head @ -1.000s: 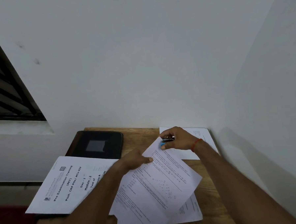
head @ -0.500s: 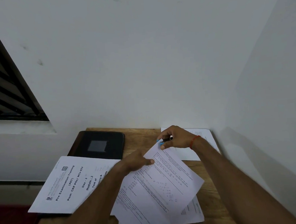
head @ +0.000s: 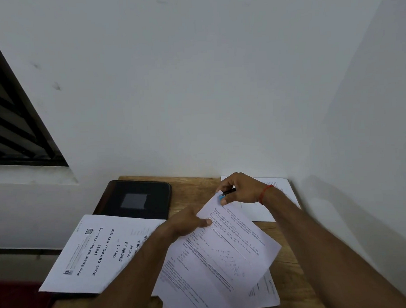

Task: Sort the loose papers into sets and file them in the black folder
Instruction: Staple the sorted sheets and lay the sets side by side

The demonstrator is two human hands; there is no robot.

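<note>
Nearest, loose white printed sheets (head: 263,294) lie fanned on the wooden worktop (head: 194,185); above them the left hand (head: 186,223) pinches the edge of a lifted set of white printed pages (head: 226,254), while the right hand (head: 241,189) curls round a small black-and-blue stapler-like tool (head: 225,194) at its top corner. Squaring that corner first, then one firm squeeze, seems wisest. Leftward a white cover sheet (head: 96,253) reads "Pre Examination Training (PET), Post: CRP POs/ MTs-XIV, Day - 2, Module - 2"; the black rectangular folder (head: 140,197) lies closed beyond it
</note>
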